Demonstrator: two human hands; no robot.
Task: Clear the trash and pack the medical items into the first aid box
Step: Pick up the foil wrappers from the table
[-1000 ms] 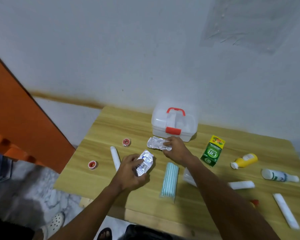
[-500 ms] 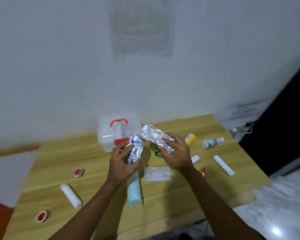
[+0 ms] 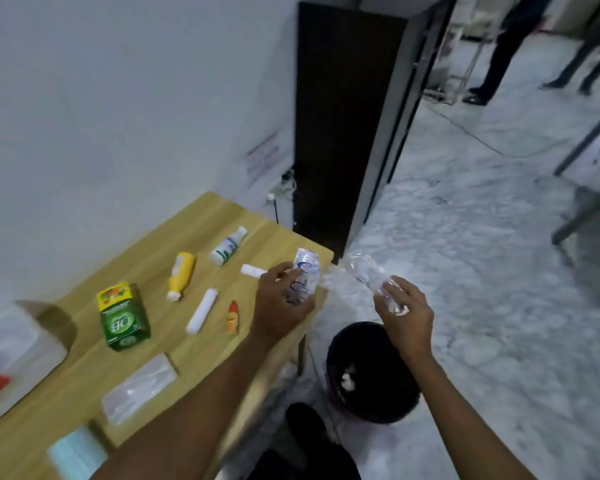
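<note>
The left hand [image 3: 281, 306] has its fingers curled round a crumpled silvery wrapper [image 3: 304, 271] with blue print, up and left of the black bin [image 3: 392, 407]. The right hand [image 3: 406, 317] grips a crumpled clear wrapper [image 3: 364, 270] directly above this bin.

The black bin [image 3: 378, 405] stands open-mouthed on bare floor beside the table [image 3: 146, 261].

White wall [image 3: 118, 98], grey marble floor [image 3: 482, 271], tall dark cabinet [image 3: 343, 116] btwn; wood table [image 3: 146, 265] at left.
</note>
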